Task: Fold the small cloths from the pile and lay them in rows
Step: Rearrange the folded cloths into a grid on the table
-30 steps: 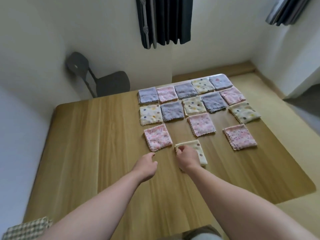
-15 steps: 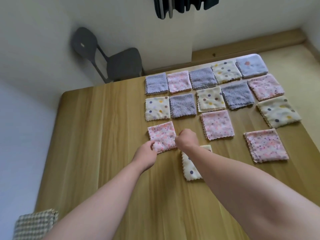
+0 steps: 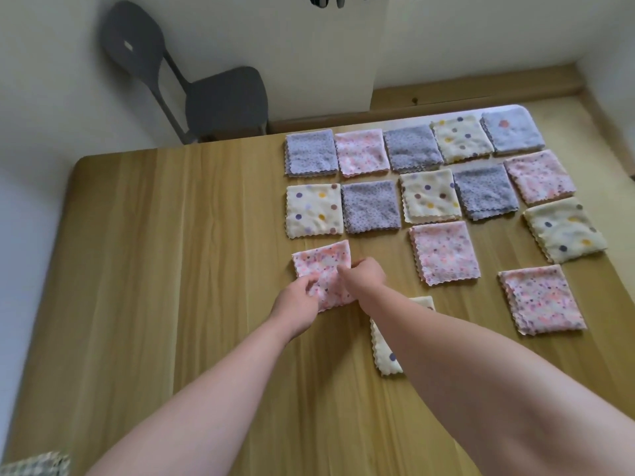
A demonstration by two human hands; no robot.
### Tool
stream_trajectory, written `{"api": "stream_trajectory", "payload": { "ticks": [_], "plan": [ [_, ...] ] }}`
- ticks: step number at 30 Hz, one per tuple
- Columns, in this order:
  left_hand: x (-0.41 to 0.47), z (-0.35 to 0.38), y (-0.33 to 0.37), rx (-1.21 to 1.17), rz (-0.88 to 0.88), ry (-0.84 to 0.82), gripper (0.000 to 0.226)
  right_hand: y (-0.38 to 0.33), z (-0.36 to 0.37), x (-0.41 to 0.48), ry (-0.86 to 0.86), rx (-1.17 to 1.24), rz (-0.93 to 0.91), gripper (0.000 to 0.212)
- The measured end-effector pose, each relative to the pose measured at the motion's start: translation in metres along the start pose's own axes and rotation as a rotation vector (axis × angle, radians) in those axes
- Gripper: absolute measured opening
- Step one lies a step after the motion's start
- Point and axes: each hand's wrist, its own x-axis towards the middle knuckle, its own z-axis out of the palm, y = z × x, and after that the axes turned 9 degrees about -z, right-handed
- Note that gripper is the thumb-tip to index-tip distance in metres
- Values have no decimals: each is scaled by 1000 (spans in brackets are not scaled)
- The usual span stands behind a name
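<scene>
Your left hand (image 3: pixel 298 305) and right hand (image 3: pixel 365 277) both pinch the pink speckled cloth (image 3: pixel 323 273), the left at its near left edge, the right at its right edge; the cloth lies flat on the wooden table (image 3: pixel 171 269), first in the third row. Your right forearm crosses a cream dotted cloth (image 3: pixel 386 352) lying nearer you. Two full rows of folded cloths (image 3: pixel 417 180) lie beyond, edge to edge. A grey chair (image 3: pixel 220 97) stands behind the table.

Folded cloths (image 3: pixel 429 195) lie in rows on the table's (image 3: pixel 171 269) far right.
</scene>
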Motion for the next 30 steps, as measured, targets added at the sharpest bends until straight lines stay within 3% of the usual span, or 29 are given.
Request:
{"api": "stream_trajectory", "payload": {
  "ticks": [5,9,12,13,16,19,24,27,30],
  "plan": [
    [8,-2,1,-207,-45,57,37,-14,-10,-11,-68,5,-98,22],
    [6,-7,12,-371,-78,162,48,-38,-25,-31,-97,24,-263,14],
    [7,-15,28,-653,-117,-46,81,-58,-45,-44,-83,-9,-404,12],
    [6,-18,33,-779,-140,-136,78,-64,-53,-48,-82,1,-430,11],
    [-1,-27,52,-1103,-146,-456,37,-81,-81,-58,-106,136,-440,8],
    [-6,-28,78,-1253,-100,-597,44,-96,-111,-56,-94,281,-396,8],
    [10,-25,123,-1090,-120,-378,27,-97,-143,-25,-63,282,-317,6],
    [29,-28,147,-867,-68,-152,19,-94,-151,11,-83,250,-276,10],
    [53,-36,172,-740,-14,-36,14,-100,-154,53,-75,202,-265,13]
  ]
}}
